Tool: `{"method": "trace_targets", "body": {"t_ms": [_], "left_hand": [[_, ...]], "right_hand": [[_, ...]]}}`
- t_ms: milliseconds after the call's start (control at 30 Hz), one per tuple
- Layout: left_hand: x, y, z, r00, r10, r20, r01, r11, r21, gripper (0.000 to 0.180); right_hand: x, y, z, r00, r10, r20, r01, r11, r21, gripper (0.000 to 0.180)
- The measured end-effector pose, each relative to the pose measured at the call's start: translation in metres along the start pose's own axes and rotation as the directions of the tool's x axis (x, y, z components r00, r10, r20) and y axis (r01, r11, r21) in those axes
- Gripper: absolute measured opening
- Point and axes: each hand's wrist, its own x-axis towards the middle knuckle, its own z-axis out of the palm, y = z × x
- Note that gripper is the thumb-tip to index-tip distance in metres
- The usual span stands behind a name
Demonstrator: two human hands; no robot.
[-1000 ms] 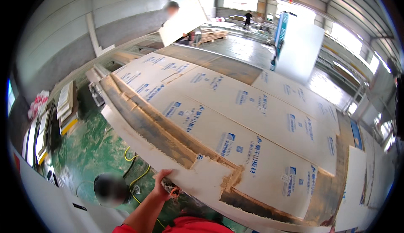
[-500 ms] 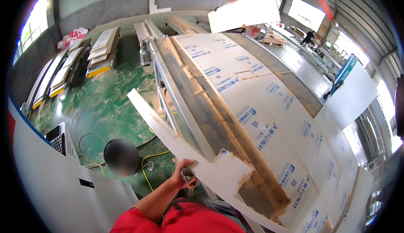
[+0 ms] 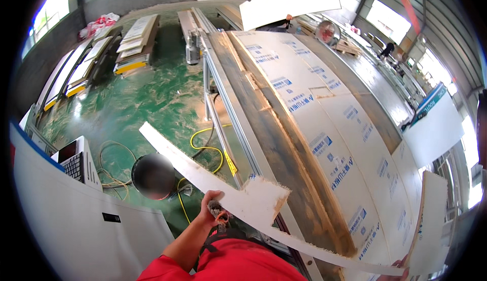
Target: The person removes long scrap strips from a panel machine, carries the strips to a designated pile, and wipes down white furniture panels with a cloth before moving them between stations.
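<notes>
A long, narrow white board offcut (image 3: 243, 201) with ragged edges and a wider tab slants across in front of me. My left hand (image 3: 209, 206) is closed on its near edge. Beneath that palm shows a grey, fuzzy thing (image 3: 219, 215) with an orange ring, whose kind I cannot make out. At the lower right, my right hand (image 3: 398, 273) is partly visible, its fingers closed at the strip's other end. Right beside it stands a second white offcut (image 3: 430, 225) with a rough brown edge; whether that hand also grips it is unclear.
Printed white panels (image 3: 324, 129) lie on the long machine bed (image 3: 284, 167), sawdust along their edge. Beyond it, a co-worker holds a large white board (image 3: 291, 2). Left are a black bin (image 3: 152, 177), a yellow cable (image 3: 221, 160), a white cabinet (image 3: 101, 230) and board stacks (image 3: 134, 45).
The long offcut has swung left, away from the bed. My right hand has come into view, and the second offcut now stands up beside it. The whole view has shifted.
</notes>
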Motion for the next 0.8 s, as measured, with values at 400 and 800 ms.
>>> {"method": "trace_targets", "body": {"t_ms": [400,800], "left_hand": [[-0.046,0.0,-0.008,0.941,0.042,0.335,-0.055,0.998,0.03,0.045],[-0.023,-0.001,0.013,0.993,0.118,0.016,-0.119,0.98,0.157,0.047]], "right_hand": [[-0.011,0.008,0.028,0.937,0.339,0.084,-0.28,0.586,0.761,0.024],[-0.013,-0.017,0.021,0.674,0.66,0.331,-0.549,0.148,0.823,0.032]]}}
